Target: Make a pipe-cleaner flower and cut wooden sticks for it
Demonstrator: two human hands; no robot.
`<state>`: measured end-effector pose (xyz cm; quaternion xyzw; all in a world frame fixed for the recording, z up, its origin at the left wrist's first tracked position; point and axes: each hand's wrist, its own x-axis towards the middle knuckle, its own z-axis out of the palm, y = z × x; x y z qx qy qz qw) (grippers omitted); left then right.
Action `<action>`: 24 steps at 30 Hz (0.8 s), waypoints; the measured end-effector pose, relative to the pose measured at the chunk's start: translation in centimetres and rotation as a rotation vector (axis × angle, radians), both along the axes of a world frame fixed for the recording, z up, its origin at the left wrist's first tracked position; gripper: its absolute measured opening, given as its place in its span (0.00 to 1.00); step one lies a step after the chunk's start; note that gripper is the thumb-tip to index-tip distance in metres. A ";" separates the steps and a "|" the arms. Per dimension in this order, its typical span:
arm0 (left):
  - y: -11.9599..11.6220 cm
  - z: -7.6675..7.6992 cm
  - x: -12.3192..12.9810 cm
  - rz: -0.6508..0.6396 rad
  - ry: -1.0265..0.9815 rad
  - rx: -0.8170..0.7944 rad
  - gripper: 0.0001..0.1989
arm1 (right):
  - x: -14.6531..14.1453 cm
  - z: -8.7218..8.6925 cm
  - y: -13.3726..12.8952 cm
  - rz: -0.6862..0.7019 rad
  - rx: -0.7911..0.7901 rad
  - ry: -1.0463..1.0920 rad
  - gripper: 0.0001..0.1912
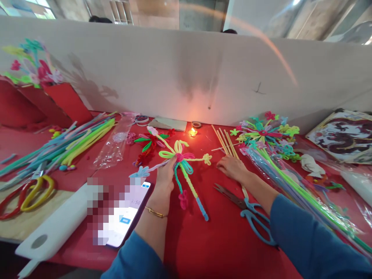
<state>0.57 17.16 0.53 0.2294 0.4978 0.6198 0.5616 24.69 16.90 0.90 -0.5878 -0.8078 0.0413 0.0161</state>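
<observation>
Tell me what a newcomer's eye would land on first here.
Probably the small, glowing orange flame near the foot of the pale grey wall. Next, the multicoloured fuzzy-stemmed flower in the left hand, above the red tabletop. Then the scissors with red and yellow handles, at the far left.

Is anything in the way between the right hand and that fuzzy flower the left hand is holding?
Nothing visible stands between the right hand and the fuzzy flower in the left hand. The blue-handled scissors lie nearer the person, and the small flame is farther back, both off that path.
</observation>
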 end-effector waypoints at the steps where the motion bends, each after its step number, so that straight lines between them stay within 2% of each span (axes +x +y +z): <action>1: 0.0 0.1 0.0 -0.002 -0.018 -0.004 0.12 | 0.0 0.0 0.2 -0.004 0.000 0.010 0.09; 5: -0.2 0.5 0.0 -0.016 -0.082 -0.047 0.12 | 0.8 0.3 1.8 -0.123 0.041 0.083 0.08; 9: -0.3 0.6 0.1 -0.071 -0.130 -0.075 0.12 | 0.6 1.1 5.1 -0.244 0.119 0.196 0.12; 15: -0.2 0.2 0.4 -0.166 -0.082 -0.053 0.12 | -2.8 1.4 10.6 -0.240 0.152 0.292 0.12; 19: -0.1 -0.4 0.5 -0.184 0.018 -0.013 0.15 | -4.6 0.7 13.5 -0.255 0.175 0.286 0.13; 24: 0.1 -0.8 0.8 -0.170 0.117 -0.017 0.17 | -5.5 -0.4 16.1 -0.299 0.195 0.256 0.12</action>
